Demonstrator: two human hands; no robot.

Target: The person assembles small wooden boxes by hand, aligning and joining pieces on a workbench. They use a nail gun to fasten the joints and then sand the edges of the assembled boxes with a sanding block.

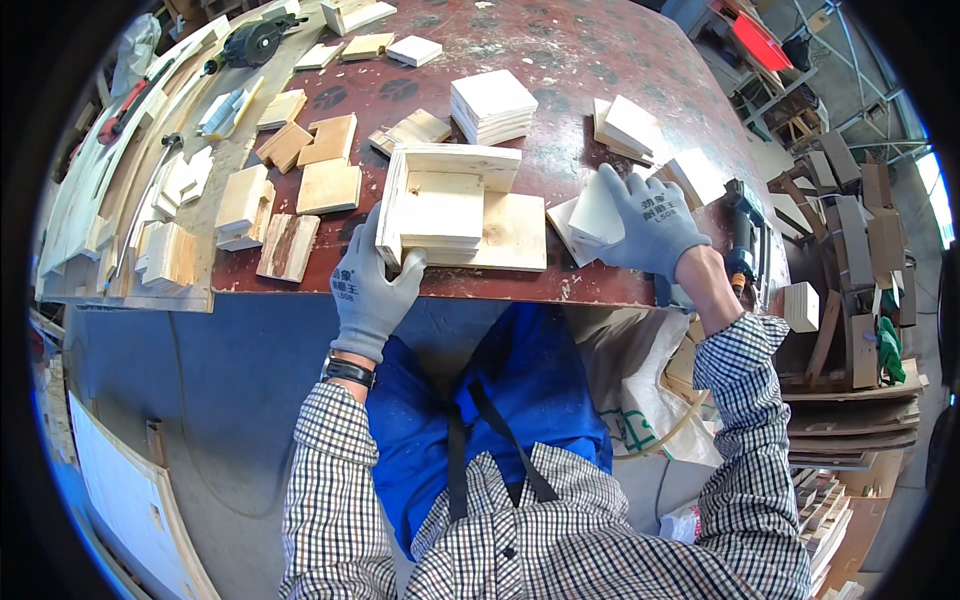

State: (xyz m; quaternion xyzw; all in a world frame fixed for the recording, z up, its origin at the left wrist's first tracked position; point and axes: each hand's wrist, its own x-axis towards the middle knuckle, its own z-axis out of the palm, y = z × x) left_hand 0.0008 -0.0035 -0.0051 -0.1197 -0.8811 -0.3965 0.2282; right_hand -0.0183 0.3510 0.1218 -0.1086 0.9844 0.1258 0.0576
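Note:
My left hand [372,290], in a grey glove, grips the near left corner of a pale wooden assembly [450,205] of square boards that rests on a flat plywood base [515,235] at the front edge of the dark red worktable [560,60]. To the right, my gloved right hand [645,225] holds a small pale square wooden piece [598,215] just above the table, next to the base. A stack of pale square boards [492,106] stands just beyond the assembly.
Loose wood blocks [310,160] and offcuts lie to the left, with hand tools and a power tool [252,42] at the far left. More square pieces [625,128] lie at right. A nail gun [745,235] sits by the right edge. Stacked timber fills the right side.

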